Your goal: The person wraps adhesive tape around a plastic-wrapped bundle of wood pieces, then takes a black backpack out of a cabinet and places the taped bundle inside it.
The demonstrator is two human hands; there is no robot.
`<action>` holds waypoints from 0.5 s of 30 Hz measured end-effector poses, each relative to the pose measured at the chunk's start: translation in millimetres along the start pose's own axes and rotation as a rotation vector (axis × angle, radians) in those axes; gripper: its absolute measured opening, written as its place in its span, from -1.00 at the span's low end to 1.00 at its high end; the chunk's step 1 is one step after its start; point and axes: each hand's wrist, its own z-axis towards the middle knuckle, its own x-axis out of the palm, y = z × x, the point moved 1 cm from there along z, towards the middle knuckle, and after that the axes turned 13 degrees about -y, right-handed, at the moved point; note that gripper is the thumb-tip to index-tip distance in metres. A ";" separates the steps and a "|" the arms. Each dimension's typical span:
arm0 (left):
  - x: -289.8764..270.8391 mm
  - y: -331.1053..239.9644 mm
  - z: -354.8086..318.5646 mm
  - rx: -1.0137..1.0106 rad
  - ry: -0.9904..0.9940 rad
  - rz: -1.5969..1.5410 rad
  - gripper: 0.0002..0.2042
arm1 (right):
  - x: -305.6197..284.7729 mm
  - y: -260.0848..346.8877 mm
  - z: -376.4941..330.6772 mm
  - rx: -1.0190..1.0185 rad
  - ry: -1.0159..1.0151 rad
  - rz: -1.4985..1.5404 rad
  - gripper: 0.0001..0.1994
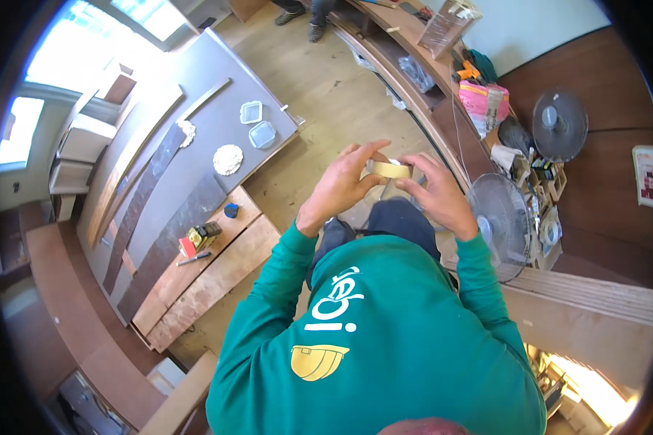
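Note:
A roll of pale yellow masking tape point(390, 170) is held up in front of my body, over the floor. My left hand point(345, 180) grips the roll's left side, its thumb and fingers bent around it. On the other side my right hand point(440, 192) pinches the roll's right edge between thumb and fingers. Both forearms, in green sleeves, reach forward from my chest. Whether a strip of tape is pulled loose cannot be made out.
Left, a large grey board point(210, 94) carries wooden strips, clear plastic containers point(262, 134) and a white lacy round point(228, 160). Nearer lie a tape measure point(231, 210) and a pen point(194, 259) on planks. Fans point(498, 226) stand at right. Another person's legs point(318, 16) show at the far end.

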 end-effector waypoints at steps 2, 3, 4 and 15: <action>2.5 0.9 17.6 0.086 0.010 0.020 -0.30 | 2.3 -8.1 8.0 0.103 -0.016 0.046 -0.67; 3.4 2.3 26.1 0.080 -0.002 -0.018 -0.29 | 3.2 -12.2 13.3 0.146 -0.026 0.072 -0.68; 5.4 4.5 34.1 0.073 -0.016 -0.054 -0.27 | 2.8 -17.2 16.0 0.189 -0.069 0.164 -0.68; 21.4 47.3 158.7 -0.196 0.144 -0.236 -0.52 | 1.3 -126.7 89.9 0.387 -0.187 0.973 -0.61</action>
